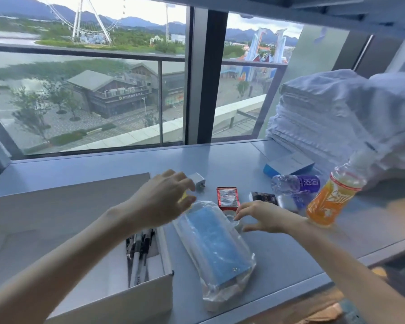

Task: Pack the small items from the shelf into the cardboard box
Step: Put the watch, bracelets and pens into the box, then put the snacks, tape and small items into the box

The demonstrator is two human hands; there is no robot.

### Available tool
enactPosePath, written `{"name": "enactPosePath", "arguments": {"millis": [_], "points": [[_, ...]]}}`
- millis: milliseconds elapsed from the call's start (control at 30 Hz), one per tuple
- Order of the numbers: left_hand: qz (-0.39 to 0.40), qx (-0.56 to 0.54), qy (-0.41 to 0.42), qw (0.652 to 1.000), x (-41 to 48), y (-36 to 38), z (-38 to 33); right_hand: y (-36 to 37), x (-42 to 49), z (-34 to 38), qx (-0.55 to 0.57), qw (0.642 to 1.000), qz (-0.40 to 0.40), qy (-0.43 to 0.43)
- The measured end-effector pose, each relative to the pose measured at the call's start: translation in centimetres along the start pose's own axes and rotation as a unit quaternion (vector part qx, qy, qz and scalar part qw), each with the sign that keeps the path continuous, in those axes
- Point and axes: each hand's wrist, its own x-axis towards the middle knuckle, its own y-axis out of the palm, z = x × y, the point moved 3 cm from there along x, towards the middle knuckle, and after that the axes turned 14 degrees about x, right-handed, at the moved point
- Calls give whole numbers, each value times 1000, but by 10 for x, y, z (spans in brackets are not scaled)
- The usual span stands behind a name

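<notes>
The cardboard box stands open at the front left of the shelf, its lid flap folded back, with several pens lying inside. My left hand hovers over the box's far right corner, fingers curled around a small yellow item that is mostly hidden. My right hand is spread with fingers apart, its fingertips at a small clear round thing. A clear plastic bag of blue masks lies between my hands, beside the box.
On the shelf lie a white charger plug, a red packet, a black sachet, a lying water bottle, an orange drink bottle and a blue-white box. Folded white towels are stacked at right. A window is behind.
</notes>
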Motion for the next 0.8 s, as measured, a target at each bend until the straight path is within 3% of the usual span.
{"name": "enactPosePath", "arguments": {"millis": [167,300,500,633,800], "points": [[81,97,18,992,14,28,-68,-17,4,-35,-8,1000,-14,-6],[153,159,-30,975,24,61,-98,-15,5,-55,-6,999,-28,-26],[211,75,-128,966,30,122,-130,10,2,-66,-46,990,-78,-107],[165,31,-180,969,16,149,-124,31,-3,-58,-32,978,-128,-162],[124,-33,-205,970,-1,153,-113,53,1,-48,33,976,-121,-177]]}}
